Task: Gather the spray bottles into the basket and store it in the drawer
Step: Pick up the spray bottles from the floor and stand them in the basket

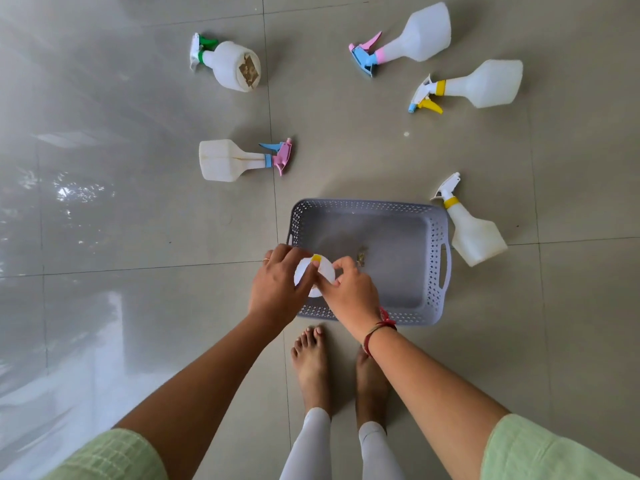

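A grey perforated basket [434, 233] sits on the tiled floor in front of my bare feet. Both hands hold one white spray bottle with a yellow collar [306, 270] over the basket's near left corner; my left hand [277, 285] grips its left side and my right hand [349, 289] its right side. Several other spray bottles lie on the floor: one with a green trigger [228, 64], one with a pink and blue head [412, 36], one with a yellow trigger [481, 84], one with a pink head [225, 160], and one with a white head [472, 230] beside the basket's right handle.
My bare feet [339, 368] stand just behind the basket. A small scrap [361, 256] lies on the basket's bottom. The floor is grey tile with bright reflections at the left.
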